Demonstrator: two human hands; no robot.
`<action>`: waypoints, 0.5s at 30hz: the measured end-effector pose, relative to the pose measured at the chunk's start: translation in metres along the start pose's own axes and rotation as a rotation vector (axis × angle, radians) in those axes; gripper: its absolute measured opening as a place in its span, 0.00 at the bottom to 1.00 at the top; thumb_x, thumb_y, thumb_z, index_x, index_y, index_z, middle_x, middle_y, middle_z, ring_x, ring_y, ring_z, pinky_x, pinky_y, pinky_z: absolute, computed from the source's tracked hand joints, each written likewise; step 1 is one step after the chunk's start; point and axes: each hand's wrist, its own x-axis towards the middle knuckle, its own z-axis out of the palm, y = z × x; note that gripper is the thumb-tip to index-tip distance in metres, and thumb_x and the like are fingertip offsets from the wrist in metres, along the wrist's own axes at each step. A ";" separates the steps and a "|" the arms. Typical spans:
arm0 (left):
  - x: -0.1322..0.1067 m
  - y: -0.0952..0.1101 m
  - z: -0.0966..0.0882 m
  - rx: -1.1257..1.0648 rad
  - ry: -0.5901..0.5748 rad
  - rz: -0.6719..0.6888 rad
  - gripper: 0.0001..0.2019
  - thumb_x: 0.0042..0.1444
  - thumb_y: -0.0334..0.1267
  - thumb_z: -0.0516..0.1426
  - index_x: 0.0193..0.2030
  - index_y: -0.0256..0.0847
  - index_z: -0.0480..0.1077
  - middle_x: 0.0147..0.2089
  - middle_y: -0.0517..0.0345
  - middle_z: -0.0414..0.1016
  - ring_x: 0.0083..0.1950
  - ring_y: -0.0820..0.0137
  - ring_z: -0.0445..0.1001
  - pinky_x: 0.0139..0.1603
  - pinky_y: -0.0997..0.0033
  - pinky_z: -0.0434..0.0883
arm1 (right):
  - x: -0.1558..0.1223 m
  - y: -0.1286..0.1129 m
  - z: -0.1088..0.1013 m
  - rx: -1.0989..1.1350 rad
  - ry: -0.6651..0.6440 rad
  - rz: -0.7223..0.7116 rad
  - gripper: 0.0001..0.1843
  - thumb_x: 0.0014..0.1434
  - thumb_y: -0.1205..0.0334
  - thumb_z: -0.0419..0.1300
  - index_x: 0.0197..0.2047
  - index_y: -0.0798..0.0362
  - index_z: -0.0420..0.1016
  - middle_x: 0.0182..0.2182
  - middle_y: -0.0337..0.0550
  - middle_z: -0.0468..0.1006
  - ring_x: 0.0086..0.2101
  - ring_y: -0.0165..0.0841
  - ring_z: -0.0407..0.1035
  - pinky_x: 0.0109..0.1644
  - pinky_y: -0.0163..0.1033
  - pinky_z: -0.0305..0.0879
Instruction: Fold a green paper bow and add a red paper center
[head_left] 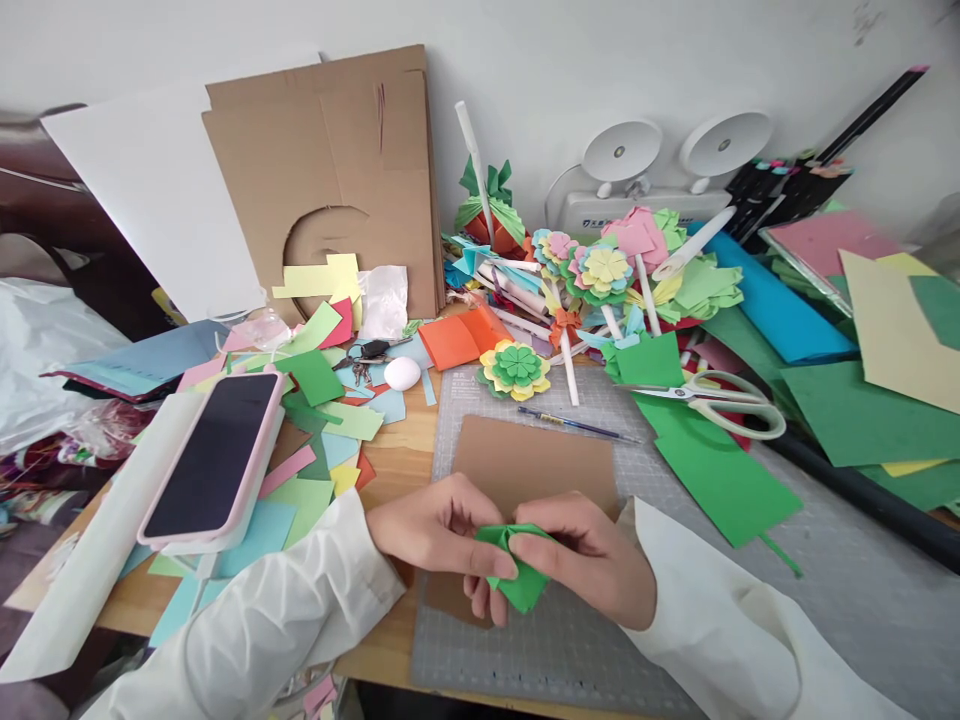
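Both hands meet low in the middle of the view over a grey cutting mat (825,580). My left hand (431,535) and my right hand (592,560) each pinch a small folded piece of green paper (517,575) between thumb and fingers. The paper is creased and partly hidden by the fingers. A brown sheet of card (532,455) lies on the mat just beyond the hands. Both arms wear white sleeves.
A phone in a pink case (214,455) lies left on paper scraps. White-handled scissors (720,400) and a pen (577,425) lie beyond the card. Paper flowers (600,270), green sheets (720,470), cardboard (337,170) and two round lamps (622,155) crowd the back.
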 end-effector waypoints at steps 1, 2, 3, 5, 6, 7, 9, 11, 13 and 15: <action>0.000 0.001 0.000 -0.003 -0.007 -0.004 0.20 0.52 0.51 0.61 0.29 0.30 0.75 0.26 0.48 0.79 0.22 0.74 0.73 0.23 0.78 0.68 | 0.000 0.000 0.000 0.026 -0.010 -0.003 0.20 0.65 0.53 0.49 0.23 0.52 0.64 0.20 0.43 0.76 0.26 0.33 0.72 0.35 0.39 0.70; 0.000 0.001 0.000 -0.006 -0.013 -0.007 0.20 0.52 0.51 0.61 0.28 0.30 0.75 0.26 0.48 0.78 0.21 0.75 0.72 0.22 0.78 0.68 | 0.001 0.000 0.000 0.030 -0.012 -0.014 0.21 0.65 0.52 0.49 0.24 0.53 0.65 0.20 0.43 0.75 0.25 0.33 0.71 0.35 0.39 0.70; -0.001 0.001 0.000 -0.008 -0.018 -0.009 0.20 0.53 0.50 0.60 0.28 0.30 0.75 0.25 0.49 0.78 0.21 0.75 0.72 0.22 0.78 0.68 | 0.001 0.001 0.000 0.014 -0.006 -0.029 0.21 0.65 0.52 0.49 0.24 0.53 0.65 0.19 0.42 0.74 0.24 0.32 0.70 0.34 0.39 0.69; -0.001 0.002 0.000 -0.010 -0.025 -0.014 0.19 0.54 0.49 0.60 0.28 0.31 0.75 0.24 0.49 0.78 0.20 0.75 0.72 0.22 0.78 0.67 | 0.000 0.002 -0.001 -0.055 0.015 -0.055 0.22 0.65 0.51 0.49 0.23 0.53 0.65 0.18 0.39 0.71 0.21 0.29 0.66 0.29 0.35 0.65; -0.001 0.001 0.000 -0.012 -0.028 -0.010 0.18 0.55 0.48 0.60 0.28 0.31 0.74 0.24 0.50 0.78 0.20 0.75 0.72 0.22 0.79 0.67 | 0.000 0.002 -0.001 -0.095 0.026 -0.064 0.22 0.65 0.51 0.49 0.23 0.53 0.65 0.17 0.37 0.69 0.20 0.28 0.63 0.27 0.34 0.63; -0.001 0.001 0.000 -0.014 -0.032 -0.003 0.17 0.55 0.47 0.59 0.28 0.31 0.74 0.24 0.50 0.78 0.20 0.75 0.72 0.22 0.79 0.67 | -0.001 0.002 -0.002 -0.129 0.035 -0.067 0.22 0.65 0.51 0.49 0.23 0.53 0.64 0.16 0.36 0.67 0.19 0.27 0.61 0.25 0.33 0.60; -0.001 0.000 -0.002 -0.021 -0.053 0.023 0.17 0.56 0.46 0.59 0.29 0.31 0.75 0.24 0.50 0.78 0.20 0.75 0.71 0.21 0.79 0.67 | -0.002 0.003 -0.004 -0.171 0.055 -0.058 0.23 0.65 0.50 0.49 0.22 0.53 0.63 0.16 0.36 0.65 0.19 0.27 0.60 0.24 0.32 0.58; 0.000 -0.001 -0.004 -0.035 -0.045 0.065 0.19 0.56 0.49 0.58 0.29 0.30 0.75 0.23 0.51 0.77 0.19 0.75 0.70 0.20 0.78 0.66 | -0.003 0.003 -0.006 -0.189 0.089 -0.044 0.24 0.65 0.49 0.49 0.21 0.54 0.63 0.16 0.37 0.66 0.19 0.28 0.62 0.23 0.33 0.57; 0.000 -0.003 -0.006 -0.047 0.047 0.114 0.23 0.56 0.53 0.57 0.26 0.31 0.74 0.21 0.54 0.75 0.19 0.76 0.69 0.20 0.79 0.66 | -0.004 0.003 -0.007 -0.194 0.123 -0.035 0.25 0.64 0.48 0.50 0.21 0.53 0.63 0.16 0.39 0.67 0.20 0.30 0.63 0.23 0.34 0.58; 0.001 -0.004 -0.008 -0.036 0.123 0.156 0.24 0.56 0.54 0.56 0.23 0.32 0.72 0.19 0.56 0.73 0.19 0.77 0.67 0.20 0.80 0.65 | -0.005 0.002 -0.007 -0.193 0.128 -0.040 0.25 0.64 0.46 0.50 0.21 0.53 0.65 0.16 0.40 0.68 0.21 0.31 0.65 0.25 0.36 0.60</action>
